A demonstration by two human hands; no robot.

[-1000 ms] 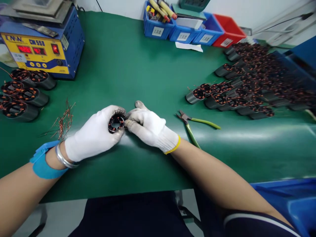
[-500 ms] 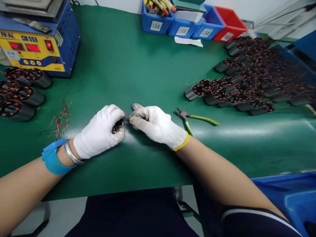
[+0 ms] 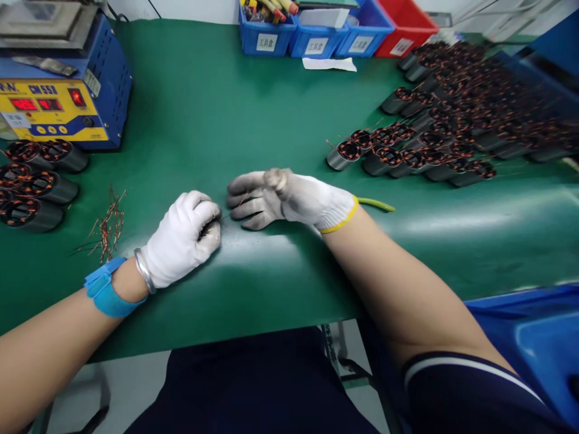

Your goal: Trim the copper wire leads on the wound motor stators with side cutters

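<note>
My left hand, in a white glove, is wrapped round a small wire-wound stator. Little more than a dark strip of it shows between thumb and fingers. Beside it, to the right, is my right hand in a stained glove with a yellow cuff. Its fingers are stretched out and its palm is turned partly up, with no object gripped in it. A thin copper wire runs from the stator toward these fingers. Behind the right wrist a green handle of the cutting pliers sticks out; their jaws are hidden.
Clipped copper wires lie in a pile left of my left hand. Several stators stand at the left by a blue and yellow power unit. Many more stators fill the right. Blue bins and a red bin line the back.
My right hand has opened from a pinch, its palm turning up and its fingers spreading. It now covers most of the pliers. The left hand keeps its hold on the stator. The view has shifted slightly.
</note>
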